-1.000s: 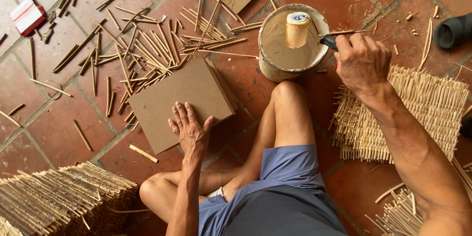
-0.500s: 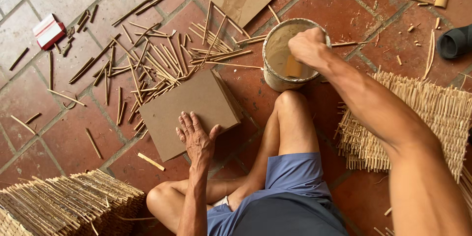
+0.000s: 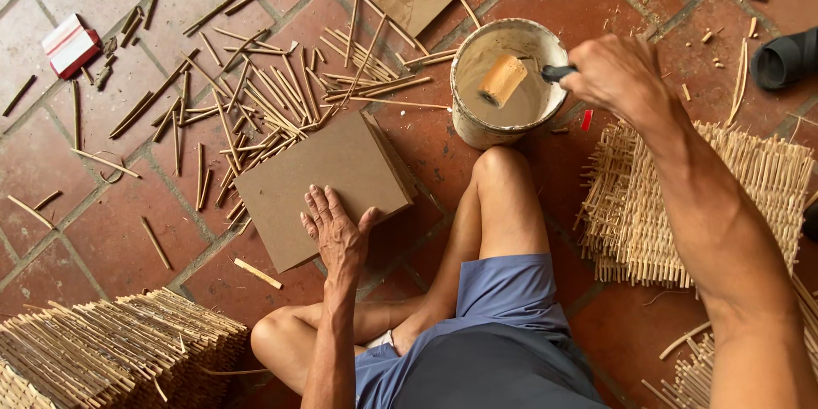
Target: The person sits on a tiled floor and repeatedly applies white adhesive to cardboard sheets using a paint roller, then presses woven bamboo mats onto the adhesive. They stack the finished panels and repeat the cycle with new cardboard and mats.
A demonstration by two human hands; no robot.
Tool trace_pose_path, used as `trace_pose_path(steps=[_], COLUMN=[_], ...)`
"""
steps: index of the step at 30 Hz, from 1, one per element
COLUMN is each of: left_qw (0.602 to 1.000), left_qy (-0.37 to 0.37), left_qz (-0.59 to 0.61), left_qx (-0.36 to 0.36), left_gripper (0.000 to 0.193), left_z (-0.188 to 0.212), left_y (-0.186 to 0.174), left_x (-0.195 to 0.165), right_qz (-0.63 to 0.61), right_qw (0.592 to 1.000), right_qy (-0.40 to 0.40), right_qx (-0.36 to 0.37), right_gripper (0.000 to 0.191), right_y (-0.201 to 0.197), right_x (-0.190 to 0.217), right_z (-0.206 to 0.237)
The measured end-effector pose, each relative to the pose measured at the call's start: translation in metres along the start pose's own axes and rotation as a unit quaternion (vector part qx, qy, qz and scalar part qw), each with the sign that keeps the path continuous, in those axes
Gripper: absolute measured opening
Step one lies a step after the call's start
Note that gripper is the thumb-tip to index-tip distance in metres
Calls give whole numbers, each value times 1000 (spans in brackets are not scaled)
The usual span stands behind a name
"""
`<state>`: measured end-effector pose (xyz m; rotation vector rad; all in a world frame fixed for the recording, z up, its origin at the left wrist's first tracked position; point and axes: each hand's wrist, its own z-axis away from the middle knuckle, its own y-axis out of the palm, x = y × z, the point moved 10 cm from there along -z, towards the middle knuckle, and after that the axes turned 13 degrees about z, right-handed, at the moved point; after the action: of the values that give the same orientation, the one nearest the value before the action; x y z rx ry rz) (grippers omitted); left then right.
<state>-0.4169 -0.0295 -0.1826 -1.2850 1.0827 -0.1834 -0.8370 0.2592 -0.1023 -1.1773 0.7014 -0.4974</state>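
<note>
Both hands busy: left fingers [image 3: 328,209] splayed on cardboard [image 3: 324,183]; right grips roller [image 3: 503,79].

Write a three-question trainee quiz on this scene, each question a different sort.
1. True or false: the left hand lies flat on the cardboard.
2. The right hand holds the roller over: A) the mat B) the bucket C) the sticks
3. Fill in: the woven mat lies under the right ____.

Key: 1 true; 2 B, the bucket; 3 forearm.
</note>
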Motion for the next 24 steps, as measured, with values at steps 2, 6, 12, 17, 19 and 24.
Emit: trace_pose_path(steps=[2,6,12,17,19,24], left_qw=[1000,1000,982,979,959,791], left_qy=[2,-3,31,-144,-182,-232], left_qz=[0,3,181,24,119,510], left_qx=[-3,3,-34,-142,-183,-245], left_gripper=[99,96,83,69,73,58], left_z=[0,0,-2,26,40,54], left_y=[-1,0,-28,-91,-104,-84], left_x=[-2,0,15,86,109,144], right_qz=[-85,-250,-457,-687,-732,-825], right_qw=[996,963,880,724,679,562], right_qy=[14,58,120,55,61,48], right_qx=[-33,-81,-39,-24,-12,8], right_gripper=[38,30,22,23,26,29], right_y=[2,9,35,55,70,95], right_x=[-10,-18,-30,-23,-19,1], right_z=[25,61,73,75,76,75])
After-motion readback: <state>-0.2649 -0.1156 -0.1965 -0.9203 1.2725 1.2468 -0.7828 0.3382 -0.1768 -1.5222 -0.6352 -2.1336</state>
